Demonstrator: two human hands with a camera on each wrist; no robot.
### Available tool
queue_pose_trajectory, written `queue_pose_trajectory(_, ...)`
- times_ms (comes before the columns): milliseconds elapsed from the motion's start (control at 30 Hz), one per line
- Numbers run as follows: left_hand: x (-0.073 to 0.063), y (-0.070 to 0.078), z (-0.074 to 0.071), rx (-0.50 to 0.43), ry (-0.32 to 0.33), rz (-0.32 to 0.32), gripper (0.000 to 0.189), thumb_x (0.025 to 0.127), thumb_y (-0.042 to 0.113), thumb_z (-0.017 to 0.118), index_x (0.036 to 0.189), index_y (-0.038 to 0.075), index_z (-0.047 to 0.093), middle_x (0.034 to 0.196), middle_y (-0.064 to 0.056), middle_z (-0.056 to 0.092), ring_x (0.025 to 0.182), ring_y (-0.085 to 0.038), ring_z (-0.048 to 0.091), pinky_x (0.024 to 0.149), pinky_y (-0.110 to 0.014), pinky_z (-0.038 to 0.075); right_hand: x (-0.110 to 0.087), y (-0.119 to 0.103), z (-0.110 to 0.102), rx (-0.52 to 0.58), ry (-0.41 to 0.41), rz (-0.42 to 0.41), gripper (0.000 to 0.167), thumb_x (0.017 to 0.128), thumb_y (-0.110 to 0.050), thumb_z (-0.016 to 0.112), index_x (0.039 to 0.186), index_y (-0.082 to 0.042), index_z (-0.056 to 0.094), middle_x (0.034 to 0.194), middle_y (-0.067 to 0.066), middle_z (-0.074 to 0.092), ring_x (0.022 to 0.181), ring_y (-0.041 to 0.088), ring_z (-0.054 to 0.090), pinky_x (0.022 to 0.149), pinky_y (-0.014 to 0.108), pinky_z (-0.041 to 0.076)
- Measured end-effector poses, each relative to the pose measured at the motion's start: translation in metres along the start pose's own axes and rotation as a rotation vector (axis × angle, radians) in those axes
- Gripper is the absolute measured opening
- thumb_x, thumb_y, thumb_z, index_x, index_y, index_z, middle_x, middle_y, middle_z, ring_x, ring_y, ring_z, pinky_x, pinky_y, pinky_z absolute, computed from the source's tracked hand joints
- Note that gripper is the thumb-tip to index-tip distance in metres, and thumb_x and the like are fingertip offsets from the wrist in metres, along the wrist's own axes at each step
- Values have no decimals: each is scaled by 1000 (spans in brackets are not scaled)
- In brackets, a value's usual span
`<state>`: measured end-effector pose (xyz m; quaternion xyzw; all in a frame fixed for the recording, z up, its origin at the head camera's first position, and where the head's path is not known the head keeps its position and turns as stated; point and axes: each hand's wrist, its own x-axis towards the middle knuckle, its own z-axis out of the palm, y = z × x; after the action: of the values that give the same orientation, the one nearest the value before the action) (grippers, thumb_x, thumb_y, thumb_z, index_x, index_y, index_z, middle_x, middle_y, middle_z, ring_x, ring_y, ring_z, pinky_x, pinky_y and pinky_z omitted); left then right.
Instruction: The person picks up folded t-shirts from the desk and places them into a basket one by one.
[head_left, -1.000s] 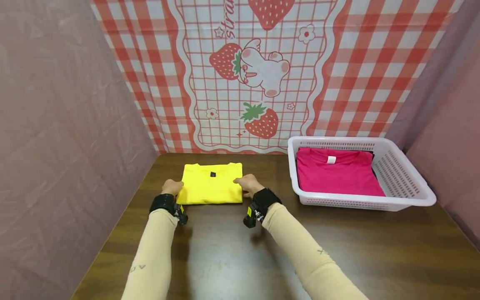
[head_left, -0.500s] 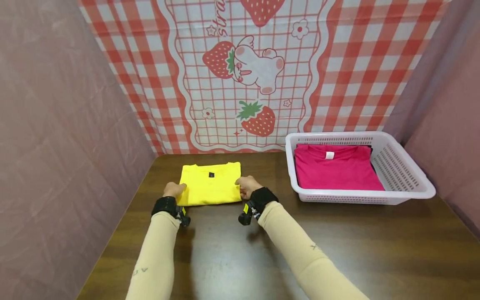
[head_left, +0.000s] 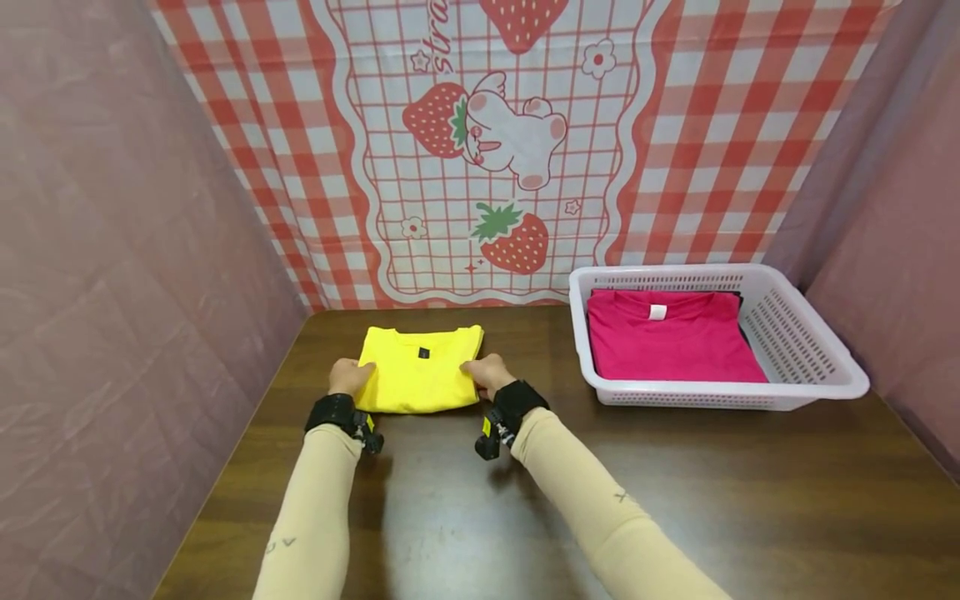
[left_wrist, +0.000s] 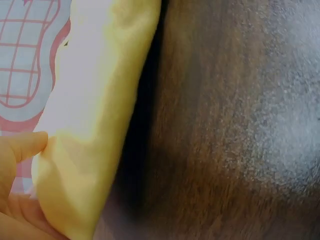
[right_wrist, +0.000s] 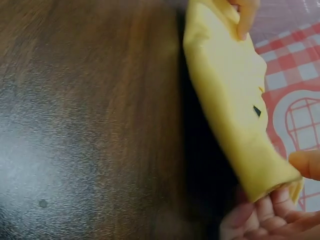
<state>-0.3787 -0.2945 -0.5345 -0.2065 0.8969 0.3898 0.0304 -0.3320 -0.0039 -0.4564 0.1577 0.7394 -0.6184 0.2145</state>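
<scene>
A folded yellow T-shirt [head_left: 420, 379] with a small dark neck label is near the back left of the brown table. My left hand [head_left: 348, 377] grips its left side, the thumb on top. At the opposite side my right hand [head_left: 490, 374] pinches the shirt, with the thumb [right_wrist: 306, 163] above and the other fingers curled underneath in the right wrist view. Its front edge sags a little between the hands. A dark shadow runs along the shirt [left_wrist: 92, 115] in the left wrist view, and the cloth looks raised off the table there.
At the back right stands a white plastic basket [head_left: 697, 390]. Inside it lies a folded pink T-shirt [head_left: 667, 346] with a white label, and dark cloth shows beneath. A red checked strawberry curtain [head_left: 517, 242] hangs behind the table [head_left: 637, 467].
The right hand's fingers have gone under the shirt's right side, and both hands now grip it. The shirt's front edge has bent from straight to sagging. The basket stays in place.
</scene>
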Motion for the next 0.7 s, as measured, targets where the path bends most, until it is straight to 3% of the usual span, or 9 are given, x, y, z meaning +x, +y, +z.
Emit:
queue_pose_trajectory(67,-39,27,-11,-37,8,-1,44,89,34,60,109,-6,65,106,-22,65,88,-26,58,71,-28,49,0,2,0,12,3,-19,34,91,-12,58,120,6,56,95,6,57,82,18,62,80,35,57)
queue_pose_trajectory(133,-88,63,-27,-82,-11,-14,45,91,24,56,120,-10,60,123,-28,59,96,-28,58,77,-28,50,-1,3,-2,16,2,-39,31,90,-10,57,117,7,58,95,6,59,80,17,64,78,34,58)
queue_pose_trajectory(300,-90,73,-32,-171,-110,-85,54,88,26,60,130,-8,54,130,-24,56,91,-20,57,73,-23,49,-9,-1,-14,36,-66,-95,25,91,-9,54,110,6,61,87,2,61,71,10,60,64,23,53)
queue_pose_trajectory(433,-97,85,-41,-190,-216,-104,55,88,26,62,131,-7,53,121,-16,58,84,-15,58,69,-21,50,-20,-1,-31,46,-140,-125,17,92,-10,54,103,2,60,84,0,61,70,8,60,62,20,52)
queue_pose_trajectory(567,-111,97,-47,-123,-335,-39,51,88,26,62,127,-6,56,100,-6,65,73,-10,61,67,-22,54,-33,5,-54,16,-185,-165,9,93,-12,53,93,-4,55,77,-4,57,65,6,56,59,19,49)
queue_pose_trajectory(700,-131,105,-46,-76,-458,38,44,87,26,63,117,-7,63,83,3,68,71,-7,61,71,-24,54,-52,16,-81,-5,-208,-199,10,93,-11,52,84,-7,50,63,-7,46,55,6,43,53,18,38)
